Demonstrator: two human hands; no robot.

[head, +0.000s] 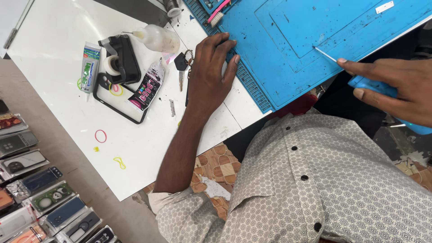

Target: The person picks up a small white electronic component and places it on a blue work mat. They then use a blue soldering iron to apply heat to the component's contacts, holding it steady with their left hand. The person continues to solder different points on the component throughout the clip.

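Left hand [210, 74] flat on the edge of the blue mat [315, 40], palm down, fingers loosely together and curled over the ribbed border, gripping nothing visible. Right hand [396, 87] at the right side, closed round a blue tool [373, 86], thumb and forefinger pinching near its front. From that hand, a thin metal tip [325, 54] reaching out to touch the mat near its inner raised panel. Mat lying tilted across a white table [135, 148], one corner overhanging the table edge. Just left of the left hand, a black key [181, 65] on a ring. Further left, a clear squeeze bottle [157, 38] on its side, a black tape dispenser [119, 60] with a white roll, a white glue tube [90, 66], and a dark glue tube [147, 87] resting across a black phone frame [119, 105]. Scattered on the table, rubber bands: one red [101, 136], one yellow [119, 163]. At the top of the mat, a pink brush [217, 12] in a tray section. Along the lower left, rows of packaged phone cases [40, 198], well apart from both hands. In the lower middle, a patterned shirt [324, 180] with dark buttons, sleeve rolled on the left arm.
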